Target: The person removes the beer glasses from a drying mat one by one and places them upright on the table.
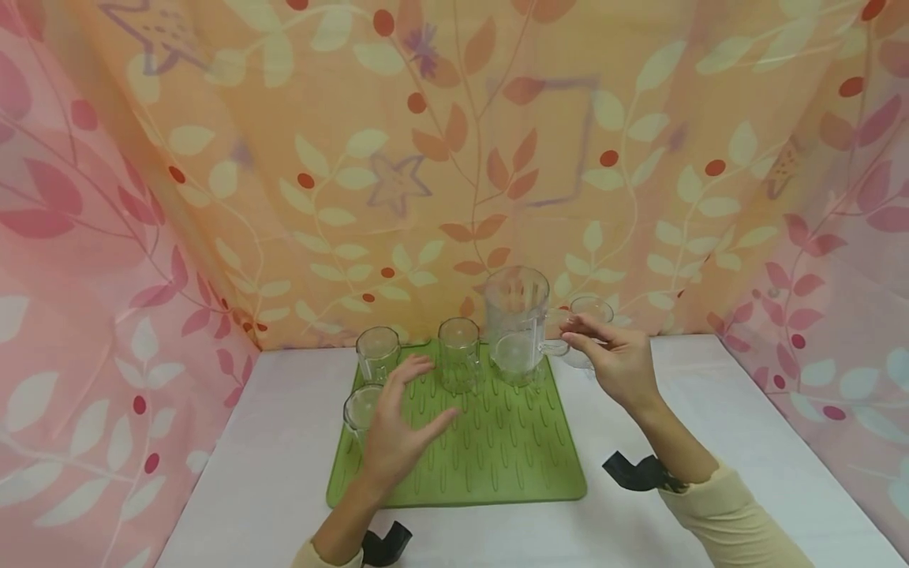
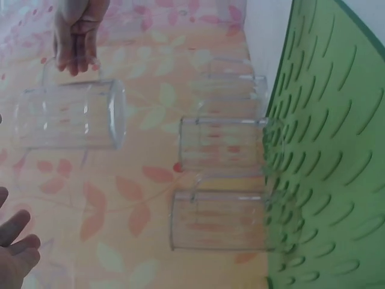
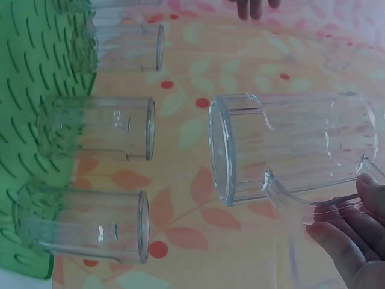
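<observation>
My right hand (image 1: 618,363) grips the handle of a large clear glass mug (image 1: 514,315), thumb and fingers pinching it. The mug hangs upright above the back right of a green ribbed mat (image 1: 490,457); in the left wrist view the same mug (image 2: 72,117) is well off the mat. My left hand (image 1: 398,434) hovers over the mat's left side, fingers spread and holding nothing. Around it stand smaller clear glass mugs: one at the back left (image 1: 379,351), one at the back middle (image 1: 459,355) and a front left mug (image 1: 360,406), partly hidden by that hand.
Behind my right hand stands another clear glass (image 1: 591,306), partly covered by the fingers. White tabletop (image 1: 263,457) surrounds the mat. Patterned cloth walls (image 1: 461,158) close off the back and both sides.
</observation>
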Tool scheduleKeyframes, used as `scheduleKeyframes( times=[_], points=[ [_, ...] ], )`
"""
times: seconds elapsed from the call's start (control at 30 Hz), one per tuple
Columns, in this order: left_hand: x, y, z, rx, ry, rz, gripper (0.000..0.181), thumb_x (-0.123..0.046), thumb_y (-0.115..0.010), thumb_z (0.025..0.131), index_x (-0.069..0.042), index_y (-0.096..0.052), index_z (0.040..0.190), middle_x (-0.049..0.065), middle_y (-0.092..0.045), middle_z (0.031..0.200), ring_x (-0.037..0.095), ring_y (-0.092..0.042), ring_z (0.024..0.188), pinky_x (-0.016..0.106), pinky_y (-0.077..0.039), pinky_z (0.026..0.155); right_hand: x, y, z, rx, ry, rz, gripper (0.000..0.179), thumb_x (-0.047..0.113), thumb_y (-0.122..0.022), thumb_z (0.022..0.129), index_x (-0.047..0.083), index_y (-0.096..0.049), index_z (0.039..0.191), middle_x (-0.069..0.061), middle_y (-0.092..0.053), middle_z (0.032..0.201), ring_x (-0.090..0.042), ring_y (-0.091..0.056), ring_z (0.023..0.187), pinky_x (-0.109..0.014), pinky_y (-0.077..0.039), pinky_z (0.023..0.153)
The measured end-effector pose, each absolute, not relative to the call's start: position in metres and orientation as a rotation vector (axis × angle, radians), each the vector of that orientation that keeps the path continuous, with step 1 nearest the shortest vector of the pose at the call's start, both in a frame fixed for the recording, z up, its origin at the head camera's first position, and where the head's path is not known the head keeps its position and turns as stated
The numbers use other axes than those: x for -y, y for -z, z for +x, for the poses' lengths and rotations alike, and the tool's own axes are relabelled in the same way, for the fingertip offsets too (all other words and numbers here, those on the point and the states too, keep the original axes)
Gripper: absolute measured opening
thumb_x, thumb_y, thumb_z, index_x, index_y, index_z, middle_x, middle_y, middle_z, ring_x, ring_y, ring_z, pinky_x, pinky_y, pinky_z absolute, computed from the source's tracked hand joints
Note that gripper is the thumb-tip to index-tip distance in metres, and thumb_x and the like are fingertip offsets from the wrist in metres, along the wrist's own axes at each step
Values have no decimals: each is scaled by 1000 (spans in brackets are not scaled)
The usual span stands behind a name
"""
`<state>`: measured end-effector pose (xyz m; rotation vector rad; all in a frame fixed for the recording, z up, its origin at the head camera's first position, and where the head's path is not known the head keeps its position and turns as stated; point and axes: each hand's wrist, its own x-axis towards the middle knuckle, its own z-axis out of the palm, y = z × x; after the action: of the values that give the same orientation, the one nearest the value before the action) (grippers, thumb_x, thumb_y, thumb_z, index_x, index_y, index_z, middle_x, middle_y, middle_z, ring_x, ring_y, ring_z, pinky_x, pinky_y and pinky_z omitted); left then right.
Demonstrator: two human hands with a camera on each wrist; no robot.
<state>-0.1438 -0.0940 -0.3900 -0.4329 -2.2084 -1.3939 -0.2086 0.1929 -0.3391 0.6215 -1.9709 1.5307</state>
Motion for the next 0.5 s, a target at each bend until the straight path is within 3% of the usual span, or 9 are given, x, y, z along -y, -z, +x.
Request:
scheduleKeyframes(
  times=[0.33,0.43,0.5],
  points=[
    [120,385,-134,2192,1353,-540,68,-11,-83,74,-10,-51,134,7,-45,148,35,-31,143,71,-25,110,-208,335,-212,1930,-1562,523,26,-20,-68,76,-21,-66,102,23,-72,86,7,-69,80,-10,-55,75],
    [129,386,-133,2194,1330,-530,71,-11,-84,73,-12,-50,135,6,-44,148,31,-34,142,67,-28,111,-214,333,-214,1922,-1542,492,28,-20,-69,76,-20,-66,104,24,-71,87,7,-69,80,-11,-56,75],
    [134,386,-133,2186,1307,-509,73,-10,-84,72,-11,-50,136,7,-45,148,29,-36,142,57,-30,114,-218,332,-216,1900,-1516,498,28,-20,-69,76,-19,-67,104,23,-72,88,7,-70,80,-12,-56,73]
  ],
)
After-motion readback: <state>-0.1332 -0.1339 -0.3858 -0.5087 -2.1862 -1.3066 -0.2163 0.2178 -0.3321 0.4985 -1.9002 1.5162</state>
